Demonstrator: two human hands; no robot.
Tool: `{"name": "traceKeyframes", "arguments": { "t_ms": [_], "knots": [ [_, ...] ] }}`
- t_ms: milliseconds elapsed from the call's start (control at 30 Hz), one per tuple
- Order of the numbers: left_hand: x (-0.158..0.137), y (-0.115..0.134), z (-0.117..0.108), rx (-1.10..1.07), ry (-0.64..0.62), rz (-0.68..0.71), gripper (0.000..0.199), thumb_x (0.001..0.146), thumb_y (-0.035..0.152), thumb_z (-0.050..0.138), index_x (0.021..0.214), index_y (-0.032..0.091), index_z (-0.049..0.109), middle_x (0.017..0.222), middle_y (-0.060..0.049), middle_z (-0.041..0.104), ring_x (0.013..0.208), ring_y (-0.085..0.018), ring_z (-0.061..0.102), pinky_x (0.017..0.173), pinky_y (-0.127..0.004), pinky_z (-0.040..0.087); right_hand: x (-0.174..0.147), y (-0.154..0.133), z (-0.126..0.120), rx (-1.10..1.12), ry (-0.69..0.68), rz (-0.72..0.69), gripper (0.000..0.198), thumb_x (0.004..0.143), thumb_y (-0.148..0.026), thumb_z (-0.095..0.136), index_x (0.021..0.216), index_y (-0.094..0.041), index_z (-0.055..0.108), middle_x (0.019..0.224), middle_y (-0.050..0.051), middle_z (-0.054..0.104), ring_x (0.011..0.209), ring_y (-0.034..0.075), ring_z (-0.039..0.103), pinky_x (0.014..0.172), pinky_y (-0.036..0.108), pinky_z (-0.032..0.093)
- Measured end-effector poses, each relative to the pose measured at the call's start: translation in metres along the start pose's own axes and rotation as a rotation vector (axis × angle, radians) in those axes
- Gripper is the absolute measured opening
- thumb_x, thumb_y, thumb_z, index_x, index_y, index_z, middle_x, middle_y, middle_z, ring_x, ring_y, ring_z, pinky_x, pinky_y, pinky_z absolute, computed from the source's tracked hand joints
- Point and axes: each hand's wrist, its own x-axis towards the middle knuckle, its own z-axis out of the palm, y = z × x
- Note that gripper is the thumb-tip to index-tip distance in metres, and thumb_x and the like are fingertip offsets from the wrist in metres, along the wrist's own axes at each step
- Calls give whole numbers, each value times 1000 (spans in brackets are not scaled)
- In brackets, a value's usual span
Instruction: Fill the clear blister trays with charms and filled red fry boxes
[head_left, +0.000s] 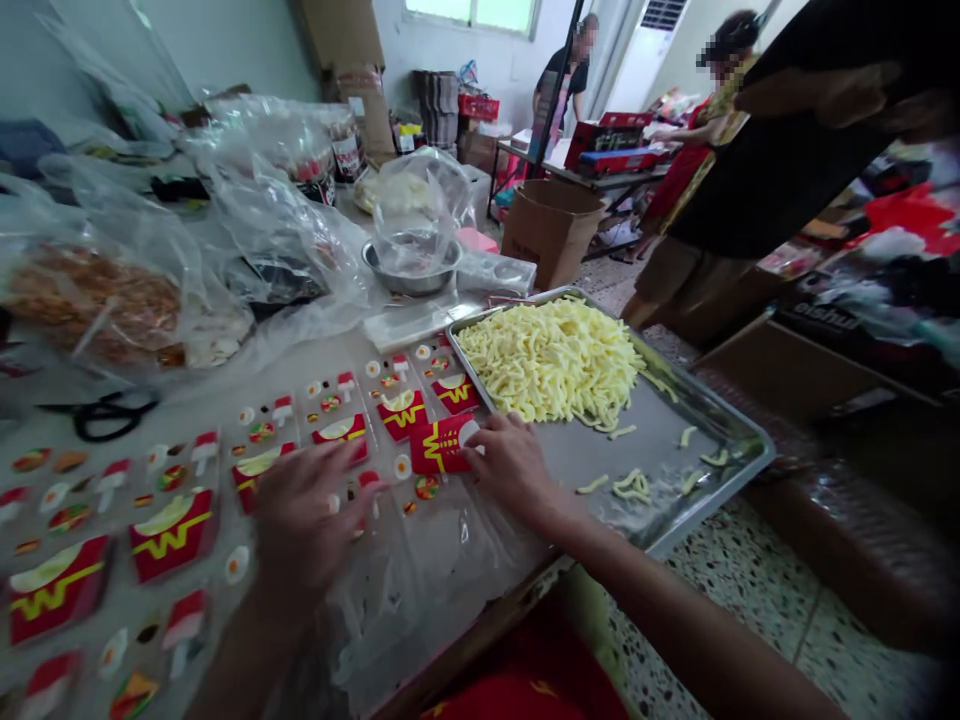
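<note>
My right hand [521, 468] pinches a small red carton with a yellow zigzag [435, 447] by its right end, just left of the metal tray's near corner. Fingers apart, my left hand [311, 515] hovers slightly blurred over the table and holds nothing. Beneath both hands lie clear plastic bags [442, 560] with small food-shaped pieces on them, and several similar red cartons [174, 535] sit in rows to the left. Pale yellow fry-shaped pieces [555, 355] are heaped in the metal tray [739, 470], with a few loose ones near its front.
Black scissors [112, 415] lie at the left, before a plastic bag of brownish pieces [90, 300]. A metal bowl [412, 265] stands behind the rows. A cardboard box [551, 225] is beyond the tray. Other people [780, 170] stand at the back and right.
</note>
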Motion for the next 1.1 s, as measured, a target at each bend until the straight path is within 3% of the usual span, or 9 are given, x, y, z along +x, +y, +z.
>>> {"name": "traceKeyframes", "arguments": {
  "t_ms": [133, 300, 467, 633, 767, 900, 1000, 1067, 1100],
  "knots": [
    [45, 42, 60, 14, -289, 293, 63, 80, 37, 73, 138, 19, 57, 134, -14, 63, 121, -35, 57, 101, -53, 45, 14, -5, 14, 94, -29, 46, 11, 86, -20, 64, 83, -21, 75, 89, 3, 71, 85, 18, 57, 73, 31, 32],
    [70, 49, 96, -154, -352, 371, 61, 75, 31, 70, 132, 15, 58, 124, -15, 66, 114, -32, 62, 100, -46, 48, 3, 6, 2, 270, 28, 71, 17, 84, -19, 64, 69, -21, 72, 72, -2, 69, 71, 13, 55, 67, 29, 29],
    [61, 43, 100, -254, -344, 358, 68, 76, 41, 71, 137, 18, 51, 127, -13, 64, 114, -30, 64, 99, -41, 52, -16, 23, -10, 347, 34, 171, 15, 86, -27, 70, 74, -20, 75, 74, -2, 69, 71, 13, 56, 66, 27, 31],
    [59, 70, 98, -156, -245, 455, 81, 82, 40, 67, 153, 20, 34, 131, -16, 64, 112, -33, 66, 99, -48, 52, -18, 25, -18, 209, 47, 127, 19, 91, -36, 65, 80, -25, 76, 80, 0, 72, 80, 18, 56, 74, 31, 31],
    [65, 81, 95, -98, -180, 493, 76, 90, 35, 59, 157, 23, 27, 128, -15, 66, 111, -32, 66, 100, -49, 50, -21, 26, -23, 368, 36, 88, 11, 85, -22, 65, 80, -26, 74, 78, -4, 72, 75, 16, 56, 75, 31, 32],
    [66, 70, 96, -95, -227, 425, 87, 86, 57, 64, 158, 29, 25, 124, -9, 68, 109, -33, 66, 99, -51, 52, -33, 41, -28, 379, 135, 187, 12, 85, -16, 64, 76, -22, 70, 78, -3, 71, 78, 16, 55, 76, 31, 31],
    [62, 74, 96, -104, -223, 361, 111, 75, 71, 68, 161, 27, 13, 148, -13, 51, 132, -39, 51, 107, -57, 46, -43, 48, -32, 283, 151, 215, 13, 88, -21, 66, 75, -21, 69, 81, -2, 72, 79, 17, 53, 77, 33, 30],
    [59, 89, 96, -116, -234, 436, 110, 78, 63, 70, 162, 23, 10, 155, -17, 41, 138, -40, 44, 110, -56, 43, -48, 50, -35, 245, 112, 131, 14, 90, -24, 65, 78, -21, 71, 86, 0, 72, 82, 18, 54, 79, 33, 32],
    [59, 99, 97, -110, -248, 486, 102, 82, 55, 70, 161, 22, 14, 151, -18, 45, 135, -39, 48, 108, -54, 45, -51, 52, -38, 257, 83, 69, 14, 92, -24, 64, 80, -21, 72, 89, 1, 73, 84, 18, 56, 80, 32, 34]
  ]
}}
